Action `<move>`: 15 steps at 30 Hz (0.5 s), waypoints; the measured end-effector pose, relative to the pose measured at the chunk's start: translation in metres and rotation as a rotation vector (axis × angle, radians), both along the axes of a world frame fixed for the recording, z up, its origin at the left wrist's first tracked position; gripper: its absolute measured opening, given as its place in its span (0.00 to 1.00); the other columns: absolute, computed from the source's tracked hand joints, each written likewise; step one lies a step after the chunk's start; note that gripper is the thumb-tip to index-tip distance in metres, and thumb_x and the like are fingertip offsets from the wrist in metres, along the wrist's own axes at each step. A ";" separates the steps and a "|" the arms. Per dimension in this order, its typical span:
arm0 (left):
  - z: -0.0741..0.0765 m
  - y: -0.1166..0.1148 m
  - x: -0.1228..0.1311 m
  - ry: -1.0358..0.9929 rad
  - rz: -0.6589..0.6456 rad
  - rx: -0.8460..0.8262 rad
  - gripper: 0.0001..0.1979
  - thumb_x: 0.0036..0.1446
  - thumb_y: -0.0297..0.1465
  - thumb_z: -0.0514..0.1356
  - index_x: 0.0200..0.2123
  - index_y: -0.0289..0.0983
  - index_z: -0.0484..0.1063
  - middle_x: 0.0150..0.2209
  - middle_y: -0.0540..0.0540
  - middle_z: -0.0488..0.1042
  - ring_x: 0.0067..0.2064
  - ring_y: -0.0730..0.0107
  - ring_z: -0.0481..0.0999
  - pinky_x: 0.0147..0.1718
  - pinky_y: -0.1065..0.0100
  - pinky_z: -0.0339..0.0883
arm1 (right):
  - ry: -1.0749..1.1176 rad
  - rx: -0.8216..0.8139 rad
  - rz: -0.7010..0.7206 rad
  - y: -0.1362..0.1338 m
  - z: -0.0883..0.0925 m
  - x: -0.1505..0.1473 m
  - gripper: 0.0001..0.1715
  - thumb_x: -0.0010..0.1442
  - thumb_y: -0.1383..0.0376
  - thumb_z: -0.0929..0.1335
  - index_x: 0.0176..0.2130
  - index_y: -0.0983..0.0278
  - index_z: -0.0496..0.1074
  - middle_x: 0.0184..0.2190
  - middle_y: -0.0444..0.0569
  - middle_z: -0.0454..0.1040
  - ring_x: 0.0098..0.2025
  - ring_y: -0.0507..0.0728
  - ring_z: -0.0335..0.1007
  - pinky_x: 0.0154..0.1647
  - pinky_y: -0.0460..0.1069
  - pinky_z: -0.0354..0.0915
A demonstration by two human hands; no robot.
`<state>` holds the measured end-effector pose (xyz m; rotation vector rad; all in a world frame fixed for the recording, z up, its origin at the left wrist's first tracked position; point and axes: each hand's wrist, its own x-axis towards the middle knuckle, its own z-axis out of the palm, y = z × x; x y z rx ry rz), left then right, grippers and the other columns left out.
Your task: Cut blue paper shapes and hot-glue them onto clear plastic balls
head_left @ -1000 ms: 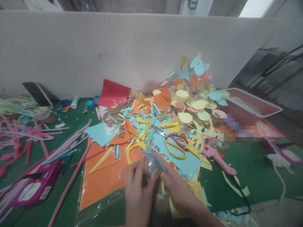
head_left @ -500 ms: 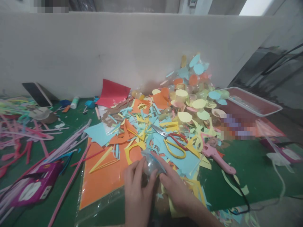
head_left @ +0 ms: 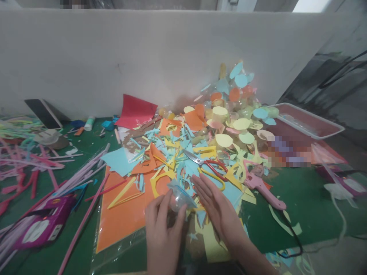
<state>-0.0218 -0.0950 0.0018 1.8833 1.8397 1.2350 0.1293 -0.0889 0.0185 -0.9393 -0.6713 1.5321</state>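
A clear rounded plastic cup (head_left: 177, 201) with a light-blue paper piece on its rim is held between the thumb and fingers of my left hand (head_left: 163, 219). Just to its right is my right hand (head_left: 213, 204), fingers stretched out, holding nothing and apart from the cup. Beyond my right fingertips lie scissors (head_left: 210, 168) with red and yellow handles on blue paper. Cut paper scraps (head_left: 169, 152) in blue, yellow and orange surround the hands. An orange sheet in a clear sleeve (head_left: 123, 221) lies left of my left hand.
Clear cups with paper discs (head_left: 223, 114) are heaped at the back right, beside a white-rimmed tray (head_left: 312, 133). A pink glue gun (head_left: 266, 193) trails a black cord. At left are pink strips (head_left: 80, 179), a purple box (head_left: 47, 221) and a phone (head_left: 43, 114). A white panel (head_left: 114, 53) stands behind.
My right hand has let go of the cup and drawn away to the right, its fingers straightened. My left hand, still holding the cup, has shifted slightly left.
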 end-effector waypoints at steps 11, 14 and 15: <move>0.007 0.000 -0.009 0.122 -0.008 0.084 0.20 0.60 0.43 0.59 0.52 0.40 0.71 0.42 0.42 0.69 0.44 0.61 0.71 0.42 0.62 0.70 | -0.144 -0.143 -0.138 -0.002 0.020 0.006 0.19 0.58 0.50 0.71 0.36 0.64 0.72 0.29 0.49 0.79 0.31 0.56 0.78 0.36 0.50 0.73; 0.010 0.001 -0.011 0.165 -0.034 0.116 0.20 0.60 0.42 0.59 0.52 0.40 0.71 0.41 0.42 0.69 0.42 0.61 0.71 0.41 0.62 0.69 | -0.461 -0.056 -0.130 -0.016 0.039 0.010 0.19 0.62 0.50 0.67 0.31 0.62 0.71 0.18 0.42 0.70 0.21 0.51 0.68 0.26 0.46 0.67; 0.010 0.001 -0.011 0.178 -0.038 0.123 0.19 0.61 0.42 0.59 0.52 0.40 0.71 0.40 0.43 0.69 0.42 0.61 0.70 0.41 0.62 0.69 | -0.579 -0.030 -0.124 -0.023 0.045 0.013 0.21 0.64 0.50 0.65 0.27 0.61 0.70 0.16 0.42 0.67 0.20 0.51 0.65 0.27 0.46 0.67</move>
